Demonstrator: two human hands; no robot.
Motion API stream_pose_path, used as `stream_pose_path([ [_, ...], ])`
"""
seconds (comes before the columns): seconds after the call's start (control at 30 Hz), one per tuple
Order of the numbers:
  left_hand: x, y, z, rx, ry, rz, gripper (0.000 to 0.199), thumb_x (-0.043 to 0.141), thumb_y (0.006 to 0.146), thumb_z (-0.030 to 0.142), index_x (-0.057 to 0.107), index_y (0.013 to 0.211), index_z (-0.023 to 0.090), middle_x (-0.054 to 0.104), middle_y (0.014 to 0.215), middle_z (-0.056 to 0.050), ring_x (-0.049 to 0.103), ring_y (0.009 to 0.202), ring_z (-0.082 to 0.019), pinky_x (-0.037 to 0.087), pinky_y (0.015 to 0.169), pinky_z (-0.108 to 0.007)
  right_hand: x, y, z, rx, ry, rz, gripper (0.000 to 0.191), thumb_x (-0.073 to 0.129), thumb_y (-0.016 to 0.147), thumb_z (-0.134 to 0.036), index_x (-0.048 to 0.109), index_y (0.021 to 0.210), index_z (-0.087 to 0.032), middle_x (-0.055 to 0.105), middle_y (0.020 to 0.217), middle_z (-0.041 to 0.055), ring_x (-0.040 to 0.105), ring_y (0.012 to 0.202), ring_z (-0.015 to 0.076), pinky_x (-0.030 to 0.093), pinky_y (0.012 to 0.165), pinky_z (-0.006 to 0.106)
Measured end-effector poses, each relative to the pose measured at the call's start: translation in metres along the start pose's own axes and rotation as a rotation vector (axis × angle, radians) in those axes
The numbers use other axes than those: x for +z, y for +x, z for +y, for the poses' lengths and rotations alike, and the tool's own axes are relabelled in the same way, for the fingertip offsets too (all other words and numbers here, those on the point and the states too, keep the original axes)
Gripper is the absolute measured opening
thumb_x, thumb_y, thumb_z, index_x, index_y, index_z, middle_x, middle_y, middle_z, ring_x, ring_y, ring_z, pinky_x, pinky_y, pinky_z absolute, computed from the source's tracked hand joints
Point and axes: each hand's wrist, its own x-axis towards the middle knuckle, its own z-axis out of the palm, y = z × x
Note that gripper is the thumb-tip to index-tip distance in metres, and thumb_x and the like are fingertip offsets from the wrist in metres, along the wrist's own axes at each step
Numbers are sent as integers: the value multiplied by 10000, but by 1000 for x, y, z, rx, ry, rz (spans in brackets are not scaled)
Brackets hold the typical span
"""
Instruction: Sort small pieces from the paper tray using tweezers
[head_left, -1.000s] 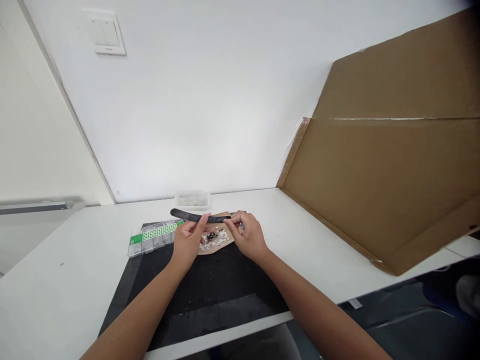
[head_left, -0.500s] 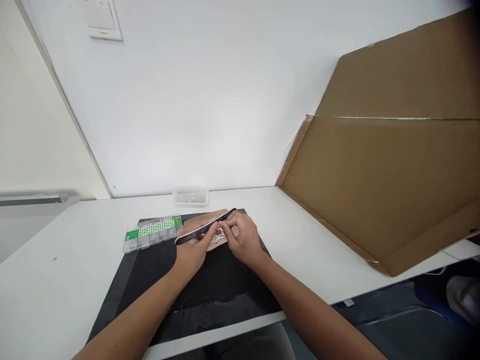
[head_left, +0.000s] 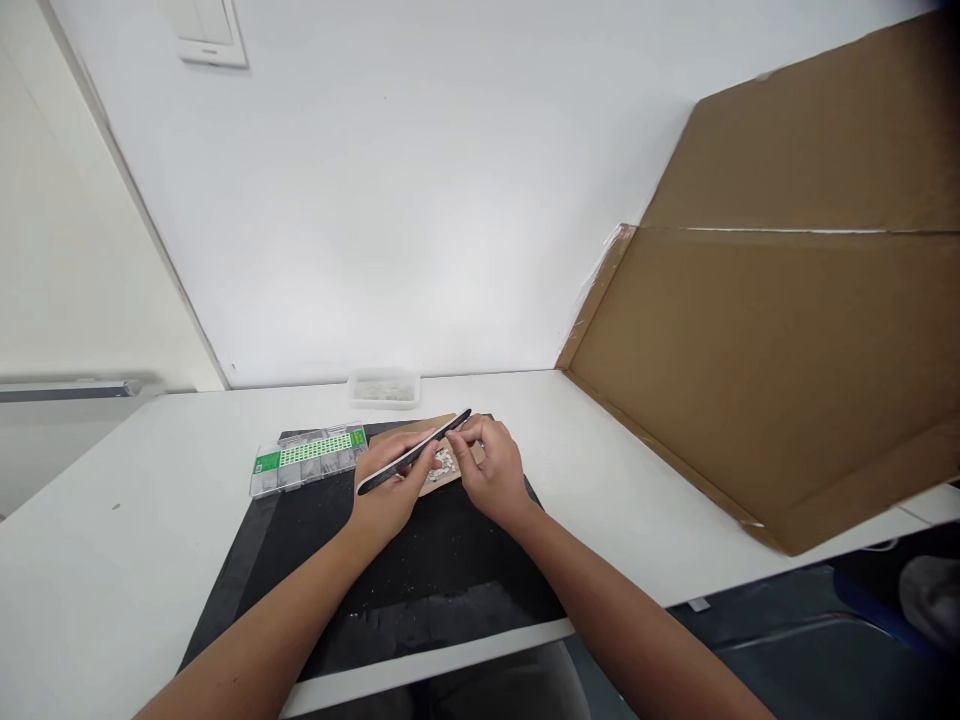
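Note:
My left hand (head_left: 390,490) is closed around a long, thin nail file (head_left: 412,455) with a dark face and pale edges, its far end tilted up to the right. Fingers and thumb of my right hand (head_left: 491,465) are pinched together close to the file's far half. Whatever sits in that pinch is too small to make out. Under both hands lies a piece of brown cardboard (head_left: 409,426) with a cluster of small whitish pieces (head_left: 444,464) on it, partly covered by the hands.
A black mat (head_left: 420,580) lies beneath the cardboard on the white table (head_left: 97,570). On its left back corner is a clear compartment case (head_left: 309,460) with a green label. Behind stands a translucent tub (head_left: 384,390). A large opened cardboard box (head_left: 757,340) leans at the right.
My right hand's pinch has drawn slightly away from my left thumb, uncovering more of the whitish pieces. The file is still in my left hand, and its angle is slightly steeper.

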Motion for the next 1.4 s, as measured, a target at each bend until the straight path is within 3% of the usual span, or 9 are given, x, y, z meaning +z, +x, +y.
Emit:
stream_pose_path([
  [0.23, -1, 0, 2, 102, 95, -24, 216, 654, 959, 363, 791, 1065, 233, 793, 819, -33, 761, 798, -198, 581, 680, -274, -7, 6, 13, 147, 40, 141, 256, 580, 1026, -394, 548, 820, -247, 638, 783, 20, 600, 734, 199, 460, 741, 371],
  [0.47, -1, 0, -1, 61, 70, -22, 243, 649, 956, 386, 790, 1076, 227, 805, 964, -61, 753, 731, -183, 576, 654, -274, -1, -1, 0, 5, 27, 11, 202, 583, 1022, -329, 548, 842, -245, 650, 779, 7, 626, 757, 193, 448, 808, 397],
  [0.7, -1, 0, -1, 133, 131, -19, 215, 633, 969, 367, 786, 1051, 240, 786, 828, -35, 746, 787, -194, 579, 756, -300, -7, 7, 10, 105, 3, 127, 233, 588, 1025, -363, 555, 826, -247, 648, 766, 10, 603, 721, 194, 449, 765, 386],
  [0.97, -1, -1, -3, 121, 137, -3, 220, 643, 963, 378, 784, 1058, 240, 801, 922, -47, 751, 757, -185, 579, 736, -295, -1, 1, 2, 6, 19, 36, 209, 579, 1024, -324, 530, 836, -247, 643, 764, -4, 612, 732, 186, 446, 831, 397],
  [1.23, -1, -2, -1, 161, 198, -28, 234, 628, 971, 388, 787, 1065, 243, 795, 843, -37, 754, 805, -204, 581, 793, -316, -9, 8, 15, 138, 14, 154, 268, 587, 1023, -399, 562, 806, -244, 648, 762, 14, 597, 738, 198, 460, 789, 391],
  [1.4, -1, -3, -4, 105, 161, -28, 231, 637, 966, 388, 769, 1082, 238, 783, 826, -28, 746, 726, -186, 565, 742, -297, -2, 1, 5, 53, 19, 68, 245, 565, 1030, -378, 530, 824, -250, 647, 767, 7, 608, 734, 192, 454, 829, 405],
])
